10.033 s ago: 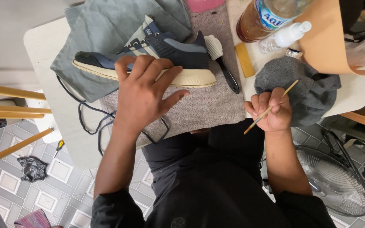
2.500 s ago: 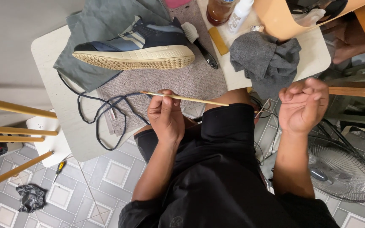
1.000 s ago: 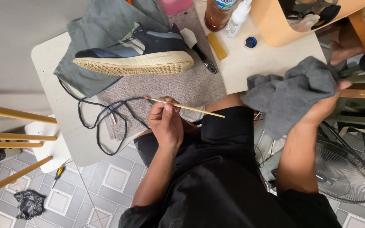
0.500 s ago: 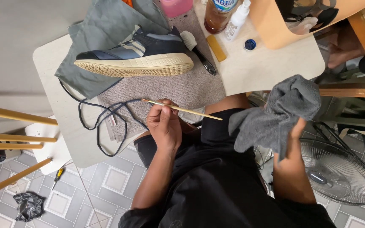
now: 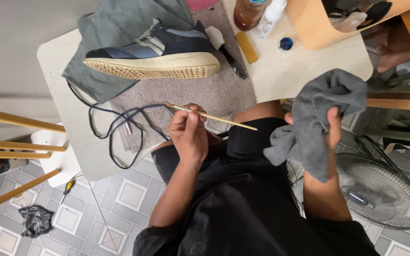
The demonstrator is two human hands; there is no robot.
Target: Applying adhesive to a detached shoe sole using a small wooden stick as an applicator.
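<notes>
One head-worn camera looks steeply down, close above both hands, the table (image 5: 72, 137) edge just beyond them.

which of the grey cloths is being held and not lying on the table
The darker grey cloth, bunched in the right hand. The other grey cloth lies under the shoe.

**Clearance Around the Table Edge**

Bare table (image 5: 304, 71) is lying open between the towel mat (image 5: 200, 92) and the right edge, offering a passage. The shoe (image 5: 160, 54), lying on its side, is blocking the far side of the mat. Loose laces (image 5: 115, 128) are trailing across the near left corner. Bottles (image 5: 259, 14), a blue cap (image 5: 285, 43) and a brush (image 5: 226, 50) are crowding the far edge. A floor fan (image 5: 380, 192) is standing under the right side.
</notes>
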